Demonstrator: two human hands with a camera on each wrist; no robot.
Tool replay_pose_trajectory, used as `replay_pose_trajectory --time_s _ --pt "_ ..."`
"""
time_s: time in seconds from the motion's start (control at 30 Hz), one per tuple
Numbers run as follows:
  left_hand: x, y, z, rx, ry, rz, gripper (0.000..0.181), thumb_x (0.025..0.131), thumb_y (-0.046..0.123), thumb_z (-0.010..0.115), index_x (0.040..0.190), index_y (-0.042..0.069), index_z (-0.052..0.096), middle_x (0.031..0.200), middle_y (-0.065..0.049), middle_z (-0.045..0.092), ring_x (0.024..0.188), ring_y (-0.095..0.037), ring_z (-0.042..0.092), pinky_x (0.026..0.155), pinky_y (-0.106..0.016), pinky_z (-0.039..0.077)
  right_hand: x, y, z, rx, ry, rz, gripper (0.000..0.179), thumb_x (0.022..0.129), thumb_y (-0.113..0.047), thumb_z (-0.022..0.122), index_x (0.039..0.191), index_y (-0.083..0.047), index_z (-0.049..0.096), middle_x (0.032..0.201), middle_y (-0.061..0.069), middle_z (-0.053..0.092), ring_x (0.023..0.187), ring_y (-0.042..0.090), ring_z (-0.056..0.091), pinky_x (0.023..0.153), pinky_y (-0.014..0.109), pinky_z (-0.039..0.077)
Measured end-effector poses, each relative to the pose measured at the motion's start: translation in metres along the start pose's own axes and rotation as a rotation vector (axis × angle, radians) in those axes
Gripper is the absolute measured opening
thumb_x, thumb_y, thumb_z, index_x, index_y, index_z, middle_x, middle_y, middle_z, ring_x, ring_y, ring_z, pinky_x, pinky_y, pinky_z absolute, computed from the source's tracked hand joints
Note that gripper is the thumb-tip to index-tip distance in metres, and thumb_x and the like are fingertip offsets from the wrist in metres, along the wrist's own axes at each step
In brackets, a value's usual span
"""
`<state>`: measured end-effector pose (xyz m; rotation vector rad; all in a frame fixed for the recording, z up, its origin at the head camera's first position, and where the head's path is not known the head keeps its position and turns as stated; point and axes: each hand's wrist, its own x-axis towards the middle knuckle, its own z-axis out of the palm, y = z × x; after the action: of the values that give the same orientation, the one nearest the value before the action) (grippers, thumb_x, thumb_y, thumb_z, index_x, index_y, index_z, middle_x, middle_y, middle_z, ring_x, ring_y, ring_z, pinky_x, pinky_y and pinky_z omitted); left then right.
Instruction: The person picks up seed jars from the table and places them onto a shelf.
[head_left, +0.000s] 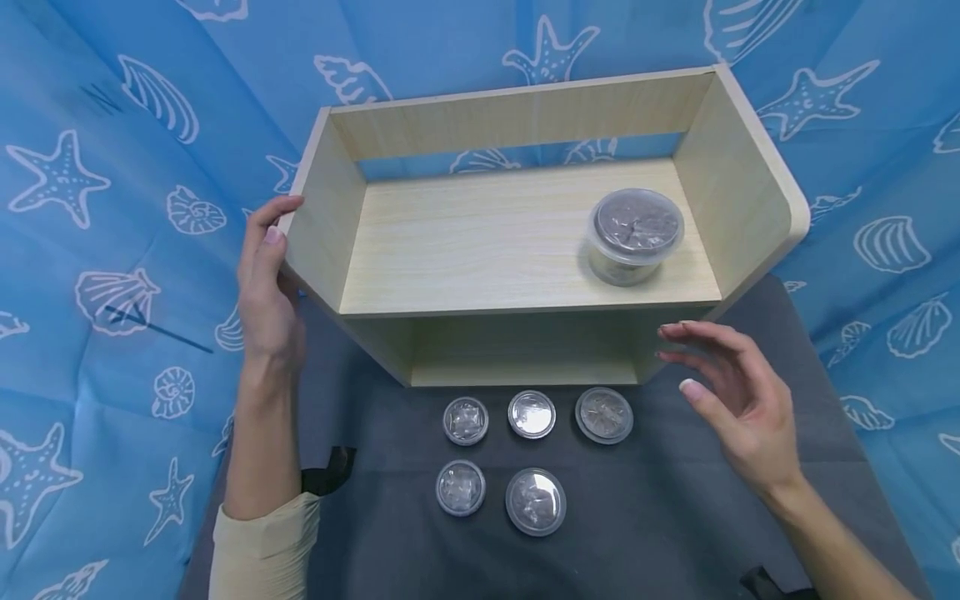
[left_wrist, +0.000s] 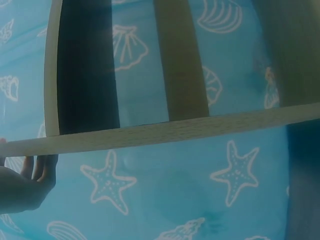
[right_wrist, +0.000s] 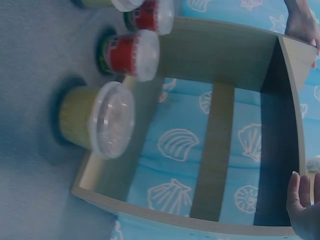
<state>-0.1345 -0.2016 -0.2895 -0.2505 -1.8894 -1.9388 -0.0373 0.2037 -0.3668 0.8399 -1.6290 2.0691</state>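
Shelf (head_left: 525, 242) of pale wood fills the centre of the head view — left hand (head_left: 268, 283) grasps its left side panel, fingers curled over the edge. Right hand (head_left: 738, 392), fingers loose and released, hovers at lower right, just below the lidded tub (head_left: 635, 235) on the shelf board. Five lidded cups (head_left: 532, 414) stand on the grey mat (head_left: 660, 500) below.

One tub (head_left: 634, 234) on the shelf (head_left: 517, 250), five tubs (head_left: 532, 454) before it.
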Motion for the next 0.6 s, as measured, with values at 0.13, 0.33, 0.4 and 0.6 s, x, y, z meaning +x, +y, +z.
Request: replay_pose_trajectory --time_s 0.13,0.33,0.4,0.6 --pt "0.000 0.000 0.000 0.004 0.000 0.003 0.039 0.101 0.023 0.035 0.131 0.014 0.058 0.136 -0.010 0.044 0.109 -0.027 0.044 0.083 -0.040 0.032 -0.010 0.008 -0.004 0.011 -0.023 0.031 0.045 0.088 0.022 0.054 0.129 0.029 0.037 0.129 0.031 0.054 0.122 0.034 0.055 0.099 0.034 0.046" --pt "-0.001 -0.002 0.000 -0.001 0.010 0.007 0.039 0.101 0.022 0.034 0.130 0.014 0.059 0.136 -0.010 0.044 0.112 -0.028 0.044 0.086 -0.041 0.031 -0.027 0.024 -0.011 -0.007 -0.047 0.086 0.046 0.086 0.027 0.051 0.129 0.030 0.035 0.131 0.031 0.052 0.123 0.033 0.054 0.098 0.034 0.046" --pt "-0.001 -0.002 0.000 0.001 0.013 0.007 0.039 0.101 0.022 0.034 0.130 0.014 0.059 0.136 -0.010 0.044 0.112 -0.028 0.044 0.086 -0.040 0.031 -0.032 0.029 -0.013 -0.015 -0.049 0.100 0.047 0.084 0.029 0.051 0.129 0.030 0.035 0.131 0.031 0.052 0.122 0.032 0.055 0.098 0.033 0.046" --pt "-0.001 -0.001 0.000 0.000 0.007 0.006 0.039 0.102 0.023 0.034 0.131 0.014 0.058 0.135 -0.010 0.044 0.111 -0.028 0.044 0.087 -0.040 0.031 -0.046 0.042 -0.017 -0.043 -0.050 0.119 0.051 0.081 0.031 0.053 0.129 0.030 0.036 0.130 0.033 0.051 0.122 0.031 0.056 0.097 0.033 0.046"
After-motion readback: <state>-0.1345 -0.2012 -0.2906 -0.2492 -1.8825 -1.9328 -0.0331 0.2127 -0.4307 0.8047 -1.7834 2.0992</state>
